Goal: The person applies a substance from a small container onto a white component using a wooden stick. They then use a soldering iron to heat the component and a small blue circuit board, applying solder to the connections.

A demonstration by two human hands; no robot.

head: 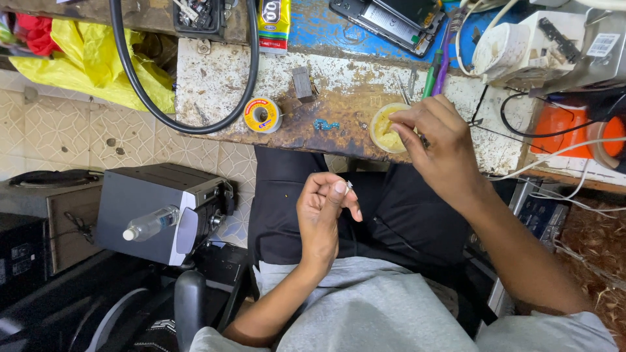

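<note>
My left hand (325, 210) hovers over my lap, its fingertips pinched on a tiny metallic part (349, 185). My right hand (435, 142) reaches to the worn bench edge and holds a thin tool (404, 95), its fingers over a small round tin of yellow paste (383, 132). Left of the tin, a small blue piece (325, 124) lies on the rusty bench top (215, 91). A yellow spool of solder wire (261, 115) stands further left.
A thick black cable (134, 78) loops over the bench. An opened phone (391, 19) lies on a blue mat at the back, with a white device (521, 45) and orange box (567, 127) at right. A grey speaker with a plastic bottle (151, 223) stands on the floor at left.
</note>
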